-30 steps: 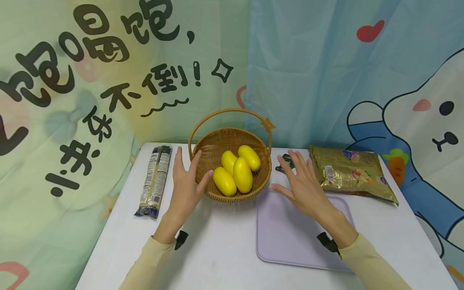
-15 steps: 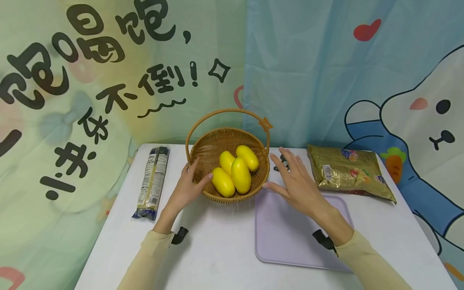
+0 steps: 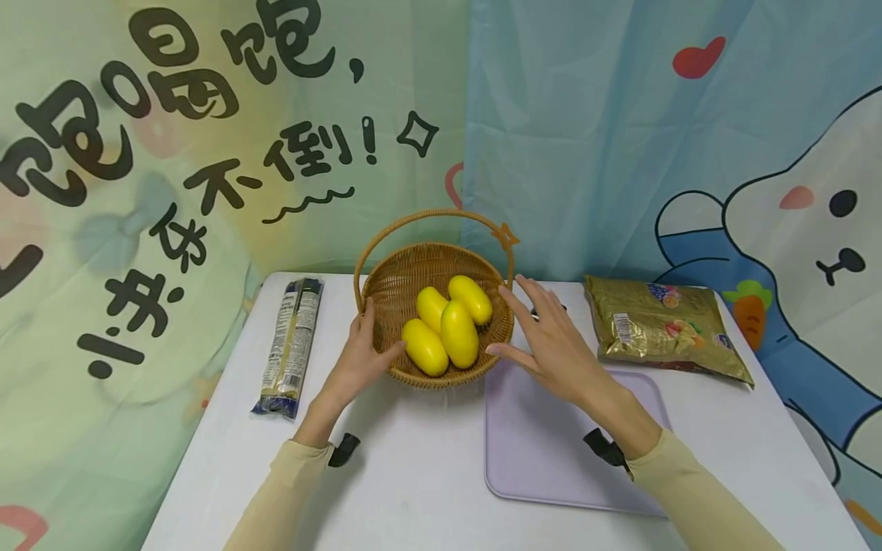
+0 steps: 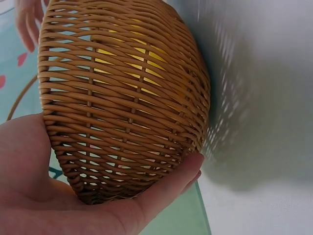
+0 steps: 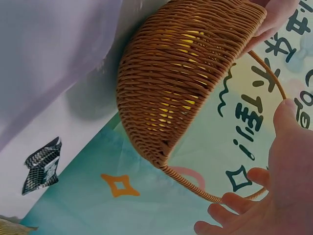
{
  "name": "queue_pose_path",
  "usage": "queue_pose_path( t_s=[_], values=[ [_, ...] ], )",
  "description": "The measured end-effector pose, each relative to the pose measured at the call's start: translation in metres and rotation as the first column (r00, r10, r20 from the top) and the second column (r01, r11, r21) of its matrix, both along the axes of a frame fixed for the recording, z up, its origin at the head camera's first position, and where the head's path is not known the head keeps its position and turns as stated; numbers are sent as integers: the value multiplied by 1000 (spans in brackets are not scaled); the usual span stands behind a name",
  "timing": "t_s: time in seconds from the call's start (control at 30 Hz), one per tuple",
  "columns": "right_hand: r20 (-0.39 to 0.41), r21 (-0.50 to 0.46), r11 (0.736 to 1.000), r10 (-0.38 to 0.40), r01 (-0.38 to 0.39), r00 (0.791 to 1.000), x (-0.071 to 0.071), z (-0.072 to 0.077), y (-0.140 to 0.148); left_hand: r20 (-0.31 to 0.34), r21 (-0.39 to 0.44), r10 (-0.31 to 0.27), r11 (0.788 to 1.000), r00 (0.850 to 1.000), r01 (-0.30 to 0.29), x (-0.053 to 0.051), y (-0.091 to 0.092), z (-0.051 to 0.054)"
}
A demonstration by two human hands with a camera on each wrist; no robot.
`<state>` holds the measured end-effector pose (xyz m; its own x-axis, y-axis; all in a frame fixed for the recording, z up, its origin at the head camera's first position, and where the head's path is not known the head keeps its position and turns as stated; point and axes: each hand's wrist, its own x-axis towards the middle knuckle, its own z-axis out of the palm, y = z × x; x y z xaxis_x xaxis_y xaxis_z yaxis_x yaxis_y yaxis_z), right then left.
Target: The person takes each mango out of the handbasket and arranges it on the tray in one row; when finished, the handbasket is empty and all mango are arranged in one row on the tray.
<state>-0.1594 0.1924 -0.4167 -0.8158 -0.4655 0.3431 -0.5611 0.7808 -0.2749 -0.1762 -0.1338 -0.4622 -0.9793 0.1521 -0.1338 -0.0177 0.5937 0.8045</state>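
A brown wicker basket (image 3: 406, 268) with a tall handle stands at the back middle of the table, holding several yellow oval fruits (image 3: 459, 334). My left hand (image 3: 358, 367) grips its left side, thumb at the rim; in the left wrist view that hand (image 4: 112, 210) wraps the woven wall (image 4: 122, 98), fingers along the outside. At the basket's right rim my right hand (image 3: 561, 352) hovers with fingers spread, holding nothing. The right wrist view shows this hand (image 5: 288, 166) near the handle, with a gap to the basket wall (image 5: 166, 73).
A long printed packet (image 3: 289, 348) lies on the left. At the right, a purple tray (image 3: 544, 459) lies under my right forearm, with a gold bag (image 3: 675, 325) behind it. A small black patterned packet (image 5: 43, 166) lies beside the basket, mostly covered by my right hand in the head view.
My left hand has moved in from beside the basket and taken hold of its left side. My right hand has moved left, closer to the right rim.
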Motion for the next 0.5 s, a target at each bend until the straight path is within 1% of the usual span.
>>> queue_pose_path(
  t_s=[0.13,0.23,0.37,0.5],
  values=[
    [32,-14,1000,19,-18,999,-2,6,-7,-15,8,12,1000,1000,-12,2,3,0],
    [54,-16,999,38,-37,998,-6,8,-13,-45,15,13,1000,999,-12,5,5,-1],
    [86,-7,998,60,-59,995,-12,8,-20,-88,16,9,1000,996,-8,9,10,-2],
    [150,3,998,60,-62,987,-15,7,-24,-109,9,13,1000,994,-12,12,14,-1]
  ],
)
